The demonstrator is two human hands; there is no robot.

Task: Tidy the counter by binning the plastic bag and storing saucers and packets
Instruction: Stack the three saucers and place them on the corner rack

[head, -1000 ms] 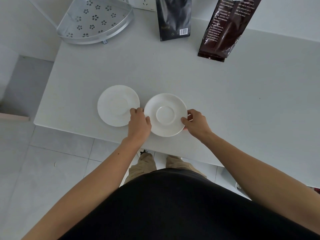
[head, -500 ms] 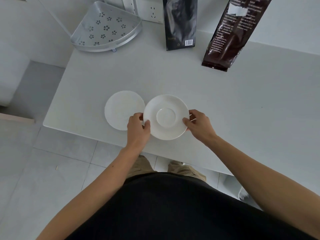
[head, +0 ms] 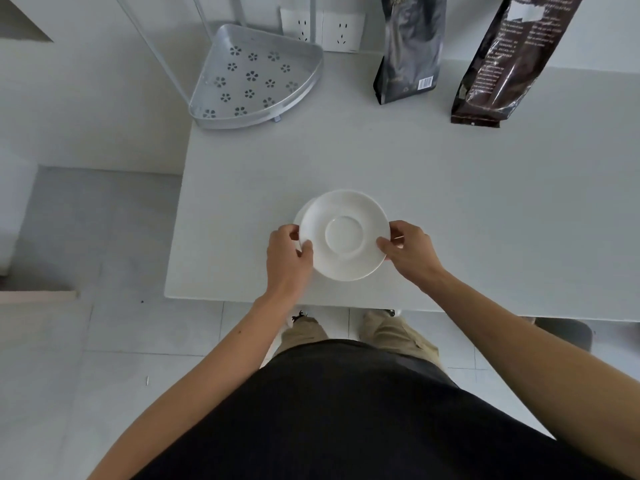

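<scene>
A white saucer (head: 344,233) is held by its rim between both hands, over the near part of the grey counter (head: 450,188). My left hand (head: 289,259) pinches its left edge and my right hand (head: 410,252) pinches its right edge. Under it lies a second white saucer (head: 300,213), almost fully covered, with only a thin sliver showing at the upper left. Two packets stand at the back: a black one (head: 410,50) and a dark brown one (head: 502,60). No plastic bag is in view.
A perforated metal corner rack (head: 252,77) sits at the counter's back left, with wall sockets (head: 322,29) behind it. The counter's left edge drops to a tiled floor (head: 86,237). A dark object (head: 564,332) shows under the counter's right front.
The held saucer has moved left and now covers the second saucer, which lay beside it before. Both hands stayed on its rim. The camera has tilted, showing more of the back wall.
</scene>
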